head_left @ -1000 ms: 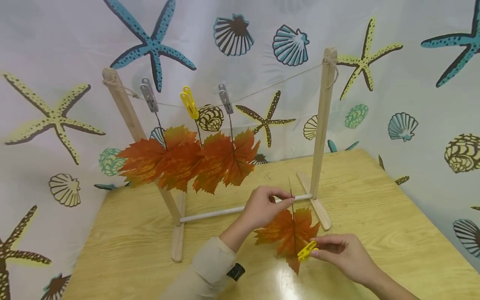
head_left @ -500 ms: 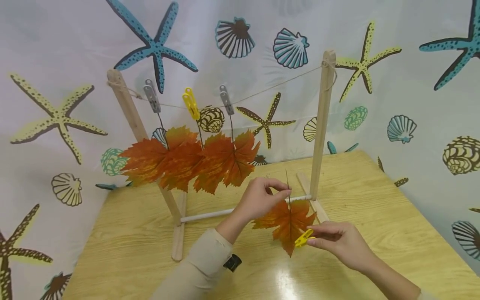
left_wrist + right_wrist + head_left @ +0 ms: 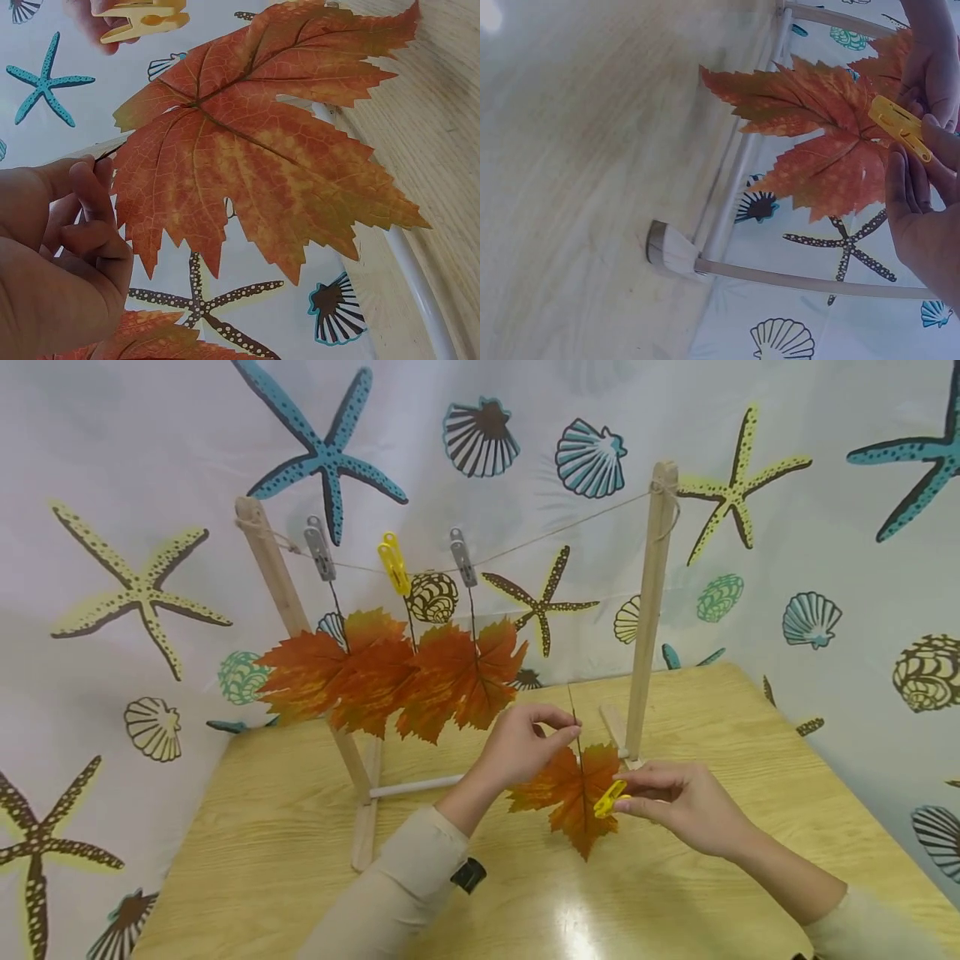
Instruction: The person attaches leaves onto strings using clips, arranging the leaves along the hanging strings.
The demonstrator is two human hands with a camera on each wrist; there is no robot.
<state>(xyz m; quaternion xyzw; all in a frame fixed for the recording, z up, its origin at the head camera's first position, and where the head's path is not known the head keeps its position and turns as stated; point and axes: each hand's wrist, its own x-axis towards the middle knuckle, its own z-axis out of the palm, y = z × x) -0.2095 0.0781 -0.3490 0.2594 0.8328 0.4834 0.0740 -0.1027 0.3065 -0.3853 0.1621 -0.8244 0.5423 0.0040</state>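
Note:
My left hand (image 3: 528, 743) pinches the dark stem of an orange-red artificial maple leaf (image 3: 573, 789), which hangs below the fingers in the head view. In the left wrist view the leaf (image 3: 247, 142) spreads out past the fingertips. My right hand (image 3: 686, 802) holds a yellow clothespin (image 3: 611, 798) between thumb and fingers, right beside the leaf. Seen from the right wrist, the clothespin (image 3: 900, 127) overlaps the leaf's stem end. On a string (image 3: 555, 532), two grey clothespins (image 3: 319, 550) and a yellow one (image 3: 393, 565) hold up more maple leaves (image 3: 390, 677) by their stems.
Two wooden posts (image 3: 651, 610) on flat feet carry the string. A white rod (image 3: 420, 785) joins them low down, partly hidden by my left arm. The stand is on a wood-grain table (image 3: 270, 827), with a shell-and-starfish cloth (image 3: 795, 527) behind it.
Both hands have risen a little, carrying the leaf and the yellow clothespin upward. The head view has shifted slightly. The leaves on the string stay in place.

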